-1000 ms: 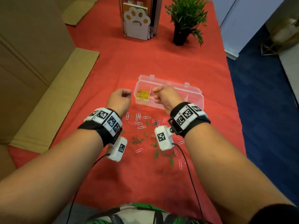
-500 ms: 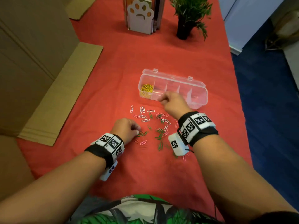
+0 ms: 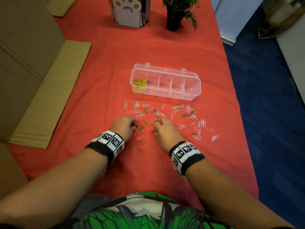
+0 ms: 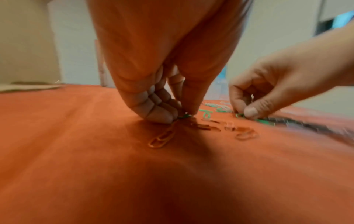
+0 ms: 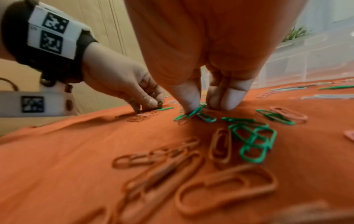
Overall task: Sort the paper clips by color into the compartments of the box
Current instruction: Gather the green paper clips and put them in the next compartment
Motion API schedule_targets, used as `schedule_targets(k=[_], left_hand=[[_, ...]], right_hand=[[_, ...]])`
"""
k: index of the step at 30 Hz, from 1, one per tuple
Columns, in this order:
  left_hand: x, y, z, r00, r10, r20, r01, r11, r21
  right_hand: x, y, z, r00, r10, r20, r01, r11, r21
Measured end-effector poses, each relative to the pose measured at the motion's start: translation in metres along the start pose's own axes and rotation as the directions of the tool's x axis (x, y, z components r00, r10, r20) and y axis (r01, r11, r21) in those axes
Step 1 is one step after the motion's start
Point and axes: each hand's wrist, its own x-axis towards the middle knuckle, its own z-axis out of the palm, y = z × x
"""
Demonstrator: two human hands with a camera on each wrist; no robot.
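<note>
The clear compartment box (image 3: pixel 192 90) lies open on the red cloth, with yellow clips (image 3: pixel 140 83) in its leftmost compartment; the other compartments look bare. White, pink, green and orange paper clips (image 3: pixel 179 111) lie scattered in front of it. My left hand (image 3: pixel 134 128) (image 4: pixel 182 116) pinches a green clip (image 4: pixel 185 116) against the cloth. A little to its right, my right hand (image 3: pixel 156 125) (image 5: pixel 205 106) pinches another green clip (image 5: pixel 193 113) between thumb and fingers. More green clips (image 5: pixel 252 141) lie just behind that hand.
A paw-shaped bookend with books (image 3: pixel 130 12) and a potted plant (image 3: pixel 175 15) stand at the table's far end. Cardboard sheets (image 3: pixel 54 90) lie along the left. The table's right edge (image 3: pixel 234 90) drops to blue floor.
Both hands have come back from the box to the scattered clips near me. The left arrived first; the right followed, and both now pinch green clips.
</note>
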Motion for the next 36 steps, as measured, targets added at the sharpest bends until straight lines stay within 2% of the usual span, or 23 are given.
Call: schedule_targets(k=[3, 5, 6, 8, 9, 10, 12, 15, 17, 19, 21, 25, 27, 29, 30, 31, 33, 36], left_hand=[[0.001, 0.000, -0.005, 0.995, -0.075, -0.064, 0.064, 0.985, -0.160], [0.002, 0.000, -0.010, 0.990, -0.134, -0.040, 0.115, 0.943, -0.313], [0.002, 0.000, -0.011, 0.986, -0.165, 0.011, 0.153, 0.885, -0.439], [0.001, 0.002, -0.013, 0.964, -0.217, 0.151, 0.259, 0.661, -0.704], [0.000, 0.004, -0.014, 0.950, -0.229, 0.212, 0.305, 0.539, -0.785], [-0.001, 0.006, -0.014, 0.938, -0.230, 0.258, 0.338, 0.453, -0.825], [-0.002, 0.009, -0.016, 0.922, -0.212, 0.323, 0.381, 0.354, -0.854], [-0.002, 0.008, -0.015, 0.909, -0.196, 0.367, 0.412, 0.301, -0.860], [-0.002, 0.007, -0.013, 0.916, -0.224, 0.332, 0.394, 0.349, -0.851], [-0.001, 0.006, -0.014, 0.931, -0.268, 0.249, 0.349, 0.452, -0.821], [0.001, 0.007, -0.015, 0.941, -0.293, 0.172, 0.314, 0.562, -0.765], [0.007, 0.013, -0.014, 0.941, -0.317, 0.121, 0.309, 0.655, -0.689], [0.007, 0.017, -0.012, 0.958, -0.267, 0.100, 0.273, 0.755, -0.597], [0.005, 0.021, -0.007, 0.985, -0.165, 0.047, 0.171, 0.929, -0.329], [0.004, 0.022, -0.004, 0.994, -0.108, 0.011, 0.109, 0.978, -0.176], [0.002, 0.022, 0.000, 0.998, -0.055, -0.012, 0.054, 0.996, -0.066], [0.000, 0.023, 0.006, 1.000, 0.005, -0.029, -0.004, 0.999, 0.041], [0.000, 0.022, 0.011, 0.998, 0.060, -0.024, -0.057, 0.994, 0.095]], right_hand=[[0.007, 0.007, -0.003, 0.998, 0.067, 0.004, -0.067, 0.989, 0.129], [0.011, 0.013, -0.009, 0.990, 0.141, 0.004, -0.138, 0.958, 0.251], [0.011, 0.016, -0.014, 0.983, 0.182, 0.007, -0.176, 0.939, 0.296], [0.011, 0.023, -0.019, 0.971, 0.241, -0.004, -0.225, 0.913, 0.339], [0.010, 0.024, -0.019, 0.968, 0.251, -0.007, -0.233, 0.910, 0.342], [0.009, 0.024, -0.020, 0.969, 0.247, -0.005, -0.232, 0.916, 0.328], [0.008, 0.022, -0.015, 0.979, 0.203, 0.006, -0.196, 0.940, 0.280], [0.008, 0.010, -0.004, 0.991, 0.130, 0.019, -0.131, 0.971, 0.201], [0.008, 0.001, 0.003, 0.995, 0.100, 0.000, -0.100, 0.990, 0.097], [0.010, -0.008, 0.008, 0.997, 0.067, -0.031, -0.067, 0.998, -0.007], [0.013, -0.012, 0.008, 0.997, 0.068, -0.028, -0.069, 0.998, -0.015], [0.018, -0.007, -0.003, 0.993, 0.107, 0.058, -0.117, 0.974, 0.193], [0.017, -0.002, -0.009, 0.980, 0.184, 0.077, -0.199, 0.921, 0.334], [0.013, 0.003, -0.018, 0.947, 0.316, 0.060, -0.295, 0.778, 0.555], [0.011, 0.006, -0.023, 0.921, 0.383, 0.068, -0.331, 0.680, 0.655], [0.010, 0.010, -0.025, 0.896, 0.438, 0.077, -0.348, 0.583, 0.734], [0.006, 0.018, -0.031, 0.851, 0.509, 0.129, -0.365, 0.396, 0.842], [-0.001, 0.026, -0.034, 0.841, 0.499, 0.210, -0.340, 0.184, 0.922]])
